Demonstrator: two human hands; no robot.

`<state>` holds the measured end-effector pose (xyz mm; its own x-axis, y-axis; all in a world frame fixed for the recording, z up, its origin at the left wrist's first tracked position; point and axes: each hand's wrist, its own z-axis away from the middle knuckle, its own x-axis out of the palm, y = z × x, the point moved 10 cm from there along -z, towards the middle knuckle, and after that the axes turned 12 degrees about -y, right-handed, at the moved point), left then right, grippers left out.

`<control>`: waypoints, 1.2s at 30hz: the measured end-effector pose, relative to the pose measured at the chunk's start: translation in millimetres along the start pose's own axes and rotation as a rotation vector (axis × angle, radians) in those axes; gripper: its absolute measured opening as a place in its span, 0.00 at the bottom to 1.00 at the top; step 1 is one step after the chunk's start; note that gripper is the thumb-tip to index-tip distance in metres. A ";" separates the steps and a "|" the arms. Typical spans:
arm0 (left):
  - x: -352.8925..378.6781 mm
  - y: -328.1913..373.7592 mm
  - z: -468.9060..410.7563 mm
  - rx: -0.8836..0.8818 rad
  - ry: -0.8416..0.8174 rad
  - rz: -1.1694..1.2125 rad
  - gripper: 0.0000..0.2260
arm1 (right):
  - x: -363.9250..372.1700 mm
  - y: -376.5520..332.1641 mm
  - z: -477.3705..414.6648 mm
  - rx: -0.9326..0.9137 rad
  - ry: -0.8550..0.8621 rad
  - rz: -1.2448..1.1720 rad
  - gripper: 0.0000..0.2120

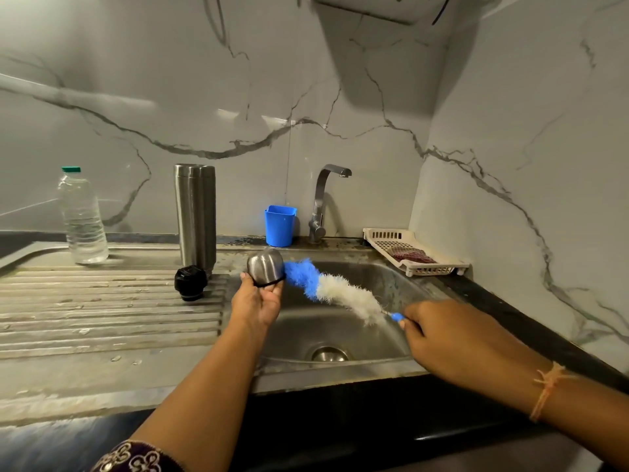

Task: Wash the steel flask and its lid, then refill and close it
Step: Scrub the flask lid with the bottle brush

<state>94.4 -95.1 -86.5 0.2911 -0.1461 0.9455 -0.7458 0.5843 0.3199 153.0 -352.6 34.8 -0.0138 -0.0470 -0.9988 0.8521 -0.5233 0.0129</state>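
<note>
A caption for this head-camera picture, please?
Over the sink, left hand holds the steel flask cap; right hand holds a bottle brush to its mouth.

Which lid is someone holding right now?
The shiny steel dome lid, gripped in the left hand. The black stopper lies on the draining board; the green cap sits on the plastic bottle.

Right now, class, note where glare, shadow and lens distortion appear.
Head view: a glare streak crosses the marble wall at upper left; a shadow falls below the overhead unit; wide-angle distortion bows the drainboard edge; the lid and brush look sharp.
</note>
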 end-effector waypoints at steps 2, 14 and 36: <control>-2.5 0.1 -0.1 -0.015 0.015 0.038 0.20 | 1.6 -2.9 4.4 -0.016 0.017 0.010 0.14; -9.0 -1.7 4.3 -0.028 0.076 -0.111 0.18 | -11.9 -19.3 20.5 -0.089 0.182 0.258 0.17; 3.6 -13.6 2.2 -0.094 -0.040 -0.240 0.16 | -8.8 -10.0 1.0 -0.046 0.131 0.077 0.13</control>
<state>104.3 -105.3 -87.4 0.4277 -0.3201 0.8453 -0.5988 0.6002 0.5303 144.0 -347.8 43.5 0.1183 0.0274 -0.9926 0.8709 -0.4830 0.0904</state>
